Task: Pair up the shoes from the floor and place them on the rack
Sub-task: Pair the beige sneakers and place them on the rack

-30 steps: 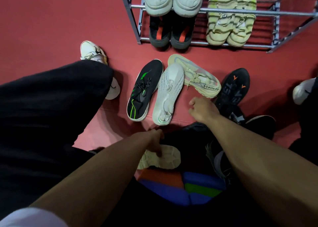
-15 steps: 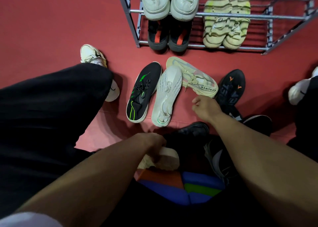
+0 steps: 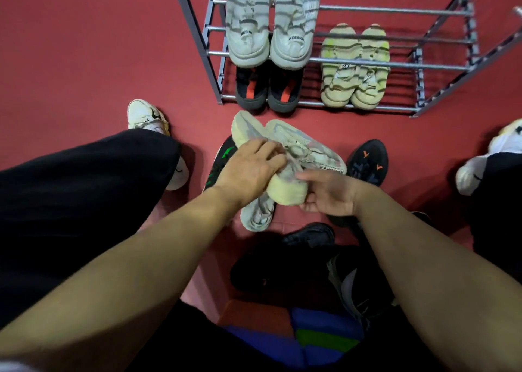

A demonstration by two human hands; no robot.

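My left hand (image 3: 251, 165) grips a pale yellow knit shoe (image 3: 285, 191) around its middle and holds it above the floor. My right hand (image 3: 329, 195) closes on that shoe's heel, thumb on top and fingers beneath. Its matching shoe (image 3: 313, 148) lies on its side on the red floor just beyond, touching the held one. A white knit shoe (image 3: 257, 216) lies under my hands. A black shoe with green marks (image 3: 219, 164) is mostly hidden by my left hand. The grey metal rack (image 3: 210, 61) stands ahead.
The rack holds a white pair (image 3: 271, 32) on an upper shelf, a black-and-orange pair (image 3: 265, 90) and a yellow-green pair (image 3: 353, 72) lower down. A black shoe with orange marks (image 3: 367, 160) and other dark shoes (image 3: 308, 239) lie nearby. My own white sneakers (image 3: 144, 114) flank the pile.
My left hand lifted the pale yellow shoe from the floor near my body and carried it forward over the white shoe. My right hand moved onto its heel.
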